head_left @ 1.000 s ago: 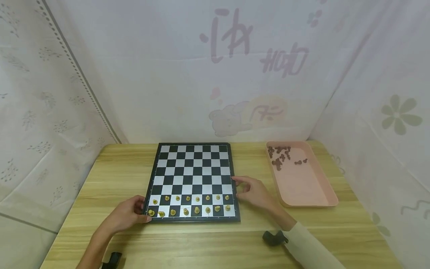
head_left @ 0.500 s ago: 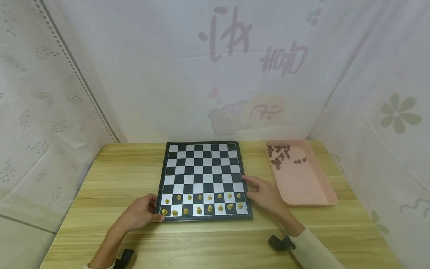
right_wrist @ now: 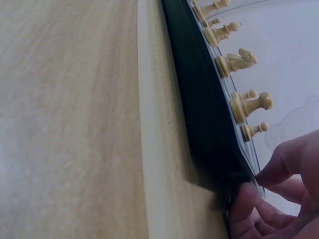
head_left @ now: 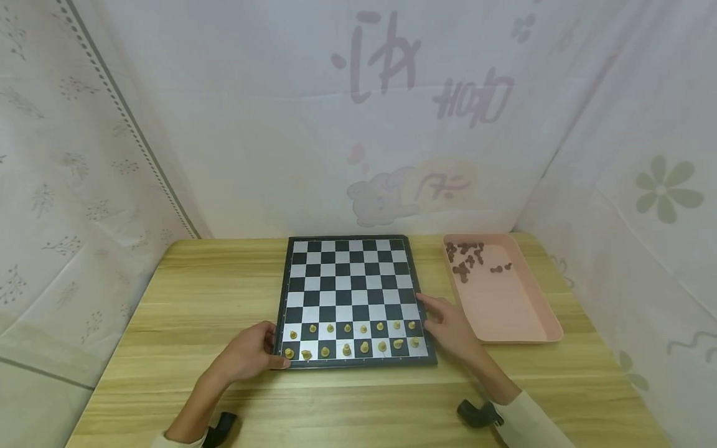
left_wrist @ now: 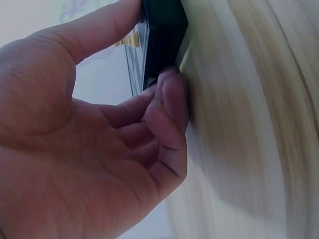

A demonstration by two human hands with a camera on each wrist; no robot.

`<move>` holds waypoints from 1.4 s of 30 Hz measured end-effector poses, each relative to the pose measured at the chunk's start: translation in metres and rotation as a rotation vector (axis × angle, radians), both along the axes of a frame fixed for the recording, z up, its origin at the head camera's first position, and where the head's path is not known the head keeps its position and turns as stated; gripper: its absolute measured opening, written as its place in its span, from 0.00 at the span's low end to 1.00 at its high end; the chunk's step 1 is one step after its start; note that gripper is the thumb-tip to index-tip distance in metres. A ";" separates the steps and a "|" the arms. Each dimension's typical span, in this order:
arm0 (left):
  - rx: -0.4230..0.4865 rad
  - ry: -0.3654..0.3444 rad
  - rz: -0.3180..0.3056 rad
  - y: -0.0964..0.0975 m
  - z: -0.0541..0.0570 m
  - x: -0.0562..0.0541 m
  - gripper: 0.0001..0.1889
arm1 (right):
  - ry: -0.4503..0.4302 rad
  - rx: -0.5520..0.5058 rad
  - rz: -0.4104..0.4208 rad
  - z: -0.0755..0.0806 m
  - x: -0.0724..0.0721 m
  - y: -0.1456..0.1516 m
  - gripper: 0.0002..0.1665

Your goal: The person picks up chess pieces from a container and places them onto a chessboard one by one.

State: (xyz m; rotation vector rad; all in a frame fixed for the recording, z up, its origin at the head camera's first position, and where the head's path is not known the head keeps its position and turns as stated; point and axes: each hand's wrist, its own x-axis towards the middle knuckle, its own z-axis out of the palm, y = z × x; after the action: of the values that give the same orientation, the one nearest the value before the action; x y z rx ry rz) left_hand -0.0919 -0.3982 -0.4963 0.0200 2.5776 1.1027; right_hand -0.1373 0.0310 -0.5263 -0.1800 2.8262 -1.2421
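A black-and-white chessboard (head_left: 353, 283) with a dark frame lies on the wooden table. Two rows of cream chess pieces (head_left: 347, 350) stand along its near side; a knight (right_wrist: 237, 61) and a rook (right_wrist: 250, 106) show in the right wrist view. My left hand (head_left: 246, 353) grips the near left corner, thumb on the top of the frame, fingers curled against the side, as the left wrist view shows. At the right edge my right hand (head_left: 450, 326) holds the frame between thumb and fingers. The far rows of squares carry no pieces.
A pink tray (head_left: 510, 317) stands to the right of the board, close to my right hand. Several dark brown chess pieces (head_left: 462, 269) lie in its far left part. Patterned cloth (head_left: 269, 124) hangs behind the table and at both sides.
Both hands have slid the chessboard to the right across the table, with the cream pieces riding on it. The board's gap to the pink tray has narrowed. The tray has stayed put.
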 end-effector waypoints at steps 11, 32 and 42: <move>0.007 -0.009 0.000 0.006 0.000 -0.003 0.31 | 0.002 -0.012 -0.007 -0.002 -0.001 0.008 0.38; 0.235 -0.039 -0.075 -0.016 -0.001 -0.021 0.23 | -0.012 -0.056 0.002 0.002 0.003 0.011 0.36; 0.226 -0.007 0.068 -0.007 -0.004 -0.034 0.23 | -0.016 -0.053 0.007 0.002 0.003 0.009 0.35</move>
State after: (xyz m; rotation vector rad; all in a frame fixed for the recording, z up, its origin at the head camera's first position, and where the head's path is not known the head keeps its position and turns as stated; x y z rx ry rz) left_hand -0.1263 -0.4050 -0.5005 -0.0170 2.4511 1.4108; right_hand -0.1347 0.0399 -0.5246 -0.1809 2.7784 -1.3112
